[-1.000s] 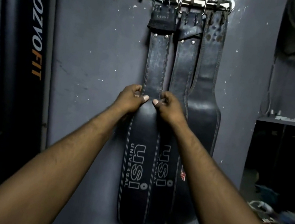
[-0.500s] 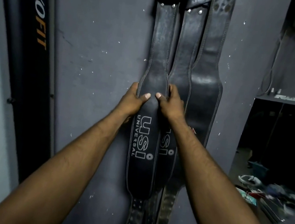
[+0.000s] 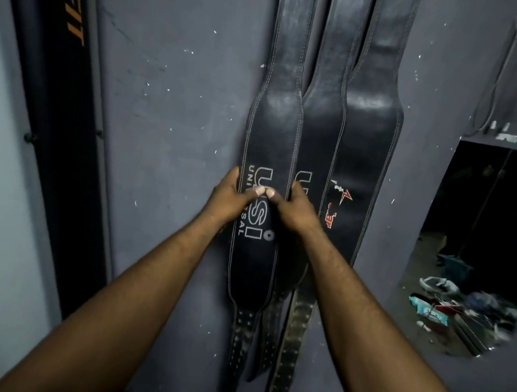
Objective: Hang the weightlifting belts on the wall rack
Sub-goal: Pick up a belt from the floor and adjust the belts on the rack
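Left hand (image 3: 233,200) and right hand (image 3: 299,213) are clasping opposite edges of the leftmost USI belt (image 3: 273,131), thumbs meeting on its face; likely squaring it beside the middle belt (image 3: 321,131).

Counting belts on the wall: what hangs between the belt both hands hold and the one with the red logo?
A third black belt, with white lettering, hangs between the held belt and the red-logo belt, as the head view shows.

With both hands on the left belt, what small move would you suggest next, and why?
Probably let go: the left belt hangs straight down the wall beside the middle belt and right belt, and the left hand and right hand only grip its edges.
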The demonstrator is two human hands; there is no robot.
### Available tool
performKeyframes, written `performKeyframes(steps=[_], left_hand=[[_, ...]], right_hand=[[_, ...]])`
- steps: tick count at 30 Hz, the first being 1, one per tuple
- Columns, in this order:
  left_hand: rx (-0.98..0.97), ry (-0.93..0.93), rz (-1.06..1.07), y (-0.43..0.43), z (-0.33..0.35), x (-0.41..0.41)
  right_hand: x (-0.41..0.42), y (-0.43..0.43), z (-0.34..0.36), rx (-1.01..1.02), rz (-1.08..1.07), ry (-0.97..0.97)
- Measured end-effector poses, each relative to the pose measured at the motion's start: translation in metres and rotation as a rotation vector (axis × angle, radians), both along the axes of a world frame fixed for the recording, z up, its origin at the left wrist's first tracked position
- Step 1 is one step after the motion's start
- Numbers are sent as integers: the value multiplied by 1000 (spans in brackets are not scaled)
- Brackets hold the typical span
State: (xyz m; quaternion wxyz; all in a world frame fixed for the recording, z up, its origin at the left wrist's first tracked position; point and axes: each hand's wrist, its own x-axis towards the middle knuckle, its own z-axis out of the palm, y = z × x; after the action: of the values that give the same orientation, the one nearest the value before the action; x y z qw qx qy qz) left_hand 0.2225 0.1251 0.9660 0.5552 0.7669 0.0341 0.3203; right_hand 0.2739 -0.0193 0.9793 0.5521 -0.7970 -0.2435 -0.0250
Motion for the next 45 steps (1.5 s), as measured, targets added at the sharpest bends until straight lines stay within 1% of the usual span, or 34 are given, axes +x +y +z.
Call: performKeyframes(steps=[2, 4, 6, 8, 11, 13, 14, 16, 18, 20, 23, 24, 25, 27, 28, 29, 31, 33, 35, 37, 38, 41, 45], left_hand=[[-28, 32, -100, 9, -34, 5], [-52, 34, -131, 8, -52, 3], [-43, 15, -90, 4, -56, 0], [6, -6, 9, 0, -57, -1], [49, -5, 120, -3, -58, -2], [15, 0, 35, 2, -64, -4], [-17, 17, -63, 6, -70, -4], [-60, 123, -245, 12, -90, -6], [-58, 270, -291, 12, -116, -8], [-30, 307, -202, 6, -133, -7], [156, 287, 115, -5, -140, -1], [178, 280, 171, -4, -143, 2], [185, 278, 175, -4, -143, 0], [93, 278, 61, 4, -146, -3], [46, 308, -21, 9, -153, -3], [43, 359, -64, 12, -158, -4], [154, 421, 22, 17, -179, 0], [181, 407, 178, 12, -194, 3], [244, 393, 286, 3, -194, 4], [327, 390, 380, -6, -189, 2], [339, 382, 420, -9, -188, 0], [331, 382, 451, -8, -189, -3], [256, 417, 345, 4, -182, -8]], right_hand=[[0, -4, -18, -11, -8, -1], [-2, -5, -25, 12, -26, -37], [-3, -1, -30, 35, -64, -64], [-4, 3, -36, 11, -132, -118], [-6, 6, -41, -32, -171, -132], [-6, 2, -47, -50, -140, -99], [-4, 0, -53, -55, -100, -60], [1, -7, -73, -119, -22, 24], [3, -13, -98, -179, 35, 107], [1, -15, -115, -192, -6, 111], [-2, -11, -125, -227, -177, 24], [-3, -10, -126, -222, -197, 10], [-4, -10, -126, -204, -188, 2], [-1, -15, -129, -193, -102, 12], [-1, -18, -135, -234, -48, 34], [-1, -19, -142, -288, -15, 64], [-6, -16, -160, -319, -59, 79], [-13, -9, -173, -280, -174, 21], [-16, -1, -177, -292, -255, -13], [-15, 5, -175, -308, -296, -7], [-15, 7, -176, -313, -304, 1], [-14, 13, -177, -303, -284, 23], [-12, 9, -175, -177, -174, 98]])
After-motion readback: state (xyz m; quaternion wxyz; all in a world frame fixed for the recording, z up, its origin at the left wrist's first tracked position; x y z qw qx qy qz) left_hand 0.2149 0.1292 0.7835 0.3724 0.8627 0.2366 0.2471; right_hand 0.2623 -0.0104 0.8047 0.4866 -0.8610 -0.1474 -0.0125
